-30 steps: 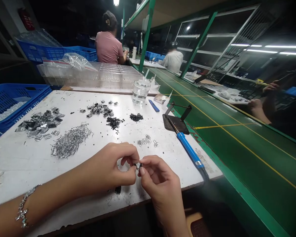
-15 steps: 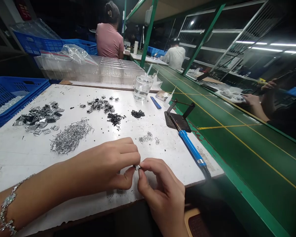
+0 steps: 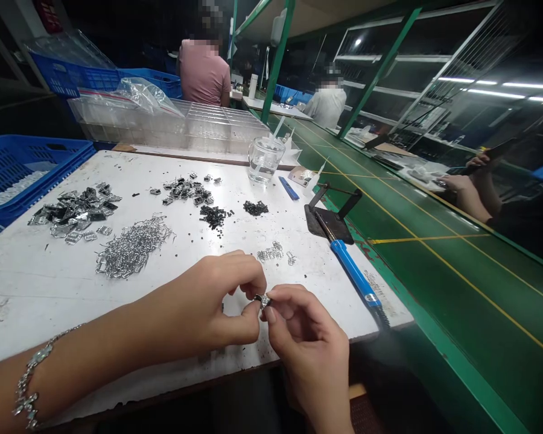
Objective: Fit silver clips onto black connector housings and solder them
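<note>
On my remote feed I identify a left hand [image 3: 221, 301] and a right hand [image 3: 314, 346], both ungloved. The left forearm [image 3: 104, 337] is bare and carries, at the wrist, one silver-toned chain bracelet [image 3: 37, 358] with glittering, stone-like ornaments along its links; I cannot resolve their exact shapes.

A small dark and silver part [image 3: 264, 301] is held between the fingertips of the left hand [image 3: 224, 295] and the right hand [image 3: 312, 340], over a white table [image 3: 228, 238]. Just beyond the grip, some thin wires [image 3: 271, 251] are scattered; farther, a pile of black pieces [image 3: 213, 216] and a glass cup [image 3: 263, 166] are seen. Left of the grip — a heap of bent wires [image 3: 133, 247]. On its right — a blue soldering iron [image 3: 355, 274] is laid, with its metal end at a black stand [image 3: 342, 231].
</note>
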The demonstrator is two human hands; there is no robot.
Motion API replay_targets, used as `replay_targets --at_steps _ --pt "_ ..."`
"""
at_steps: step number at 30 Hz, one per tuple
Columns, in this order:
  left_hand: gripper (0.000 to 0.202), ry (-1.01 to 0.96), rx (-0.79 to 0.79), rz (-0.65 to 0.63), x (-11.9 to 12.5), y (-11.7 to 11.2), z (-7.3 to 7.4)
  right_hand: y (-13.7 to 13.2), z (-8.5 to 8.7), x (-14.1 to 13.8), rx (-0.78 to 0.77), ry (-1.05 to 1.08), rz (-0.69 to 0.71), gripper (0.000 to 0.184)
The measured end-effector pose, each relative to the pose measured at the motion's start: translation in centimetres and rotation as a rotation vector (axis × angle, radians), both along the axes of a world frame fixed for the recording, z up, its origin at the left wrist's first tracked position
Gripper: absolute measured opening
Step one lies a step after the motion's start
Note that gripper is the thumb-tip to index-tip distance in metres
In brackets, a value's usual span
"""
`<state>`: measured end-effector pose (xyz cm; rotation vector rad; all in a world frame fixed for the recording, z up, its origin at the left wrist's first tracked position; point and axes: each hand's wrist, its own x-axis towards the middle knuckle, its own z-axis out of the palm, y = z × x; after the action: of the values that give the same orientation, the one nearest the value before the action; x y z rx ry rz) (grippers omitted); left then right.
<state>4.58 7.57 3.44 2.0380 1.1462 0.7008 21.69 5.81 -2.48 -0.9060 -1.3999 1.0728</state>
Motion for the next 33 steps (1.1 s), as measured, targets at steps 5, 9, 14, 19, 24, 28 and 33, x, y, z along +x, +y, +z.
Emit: replay_targets --at_steps 5,9,14,19,24,28,33 --pt "0.011 0.000 -0.050 0.012 0.3 0.0 0.0 -0.1 0.1 -0.5 -0.033 0.015 -0.058 0.027" --pt "0.011 -0.015 -0.009 0.010 0.4 0.0 -0.5 0.0 -0.2 -0.7 -0.006 0.022 -0.081 0.030" --pt "0.009 0.023 0.010 -0.001 0.3 0.1 -0.6 0.1 0.1 -0.5 -0.128 0.068 -0.085 0.024" --pt "0.024 0.087 0.223 -0.045 -0.2 0.2 -1.0 0.7 0.8 -0.1 -0.325 0.158 -0.017 0.011" --pt "0.024 0.056 0.344 -0.190 -0.8 0.4 -1.7 0.8 1.1 0.1 -0.379 0.110 0.049 0.021" --pt "0.015 -0.052 0.226 -0.103 -1.1 0.9 -1.2 1.6 1.9 4.1 -0.063 -0.241 -0.281 0.017" --pt "0.009 -0.263 -0.273 0.079 -1.0 1.3 -0.5 5.6 3.2 13.6 0.466 -1.064 -0.571 0.025"
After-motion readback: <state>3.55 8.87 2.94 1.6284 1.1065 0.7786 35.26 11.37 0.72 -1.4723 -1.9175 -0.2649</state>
